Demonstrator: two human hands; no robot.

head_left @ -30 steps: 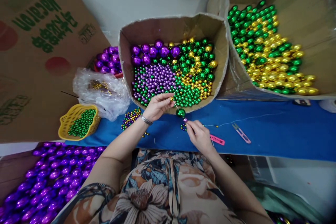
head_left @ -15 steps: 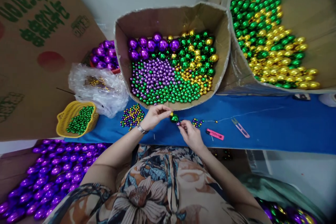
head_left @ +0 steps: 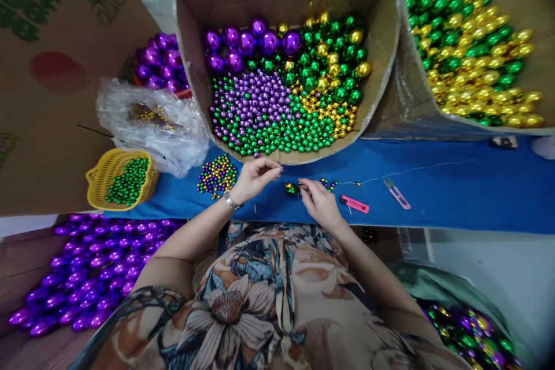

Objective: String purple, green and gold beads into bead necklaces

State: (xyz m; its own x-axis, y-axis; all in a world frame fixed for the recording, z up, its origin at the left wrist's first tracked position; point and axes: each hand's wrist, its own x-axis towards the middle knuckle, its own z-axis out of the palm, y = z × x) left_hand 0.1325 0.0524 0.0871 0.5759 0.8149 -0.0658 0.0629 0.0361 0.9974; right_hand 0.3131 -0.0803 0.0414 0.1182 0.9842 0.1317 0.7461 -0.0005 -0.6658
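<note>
In the head view my left hand (head_left: 256, 180) is closed in a pinch in front of the middle box, thumb and index fingertips together. Whatever it pinches, perhaps a thin thread, is too fine to see. A shiny green bead (head_left: 292, 189) with gold showing on it is just left of my right hand (head_left: 321, 201). The right fingers are drawn together at the bead's side; what lies between them is hidden. Beyond those fingers are several small mixed beads (head_left: 328, 185) and a pale thread (head_left: 381, 178) running right across the blue cloth (head_left: 451, 202).
A cardboard box (head_left: 381, 92) of purple, green and gold beads stands ahead. Left are a yellow basket (head_left: 93, 185) of green beads, a plastic bag (head_left: 173, 150) and a pile of small beads (head_left: 217, 176). Right lie a pink cutter (head_left: 354, 204) and pink thread snips (head_left: 398, 193).
My left hand has come away from the gold and green beads it was pinching. The green bead sits slightly further right, by my right hand. The camera view has tilted downward.
</note>
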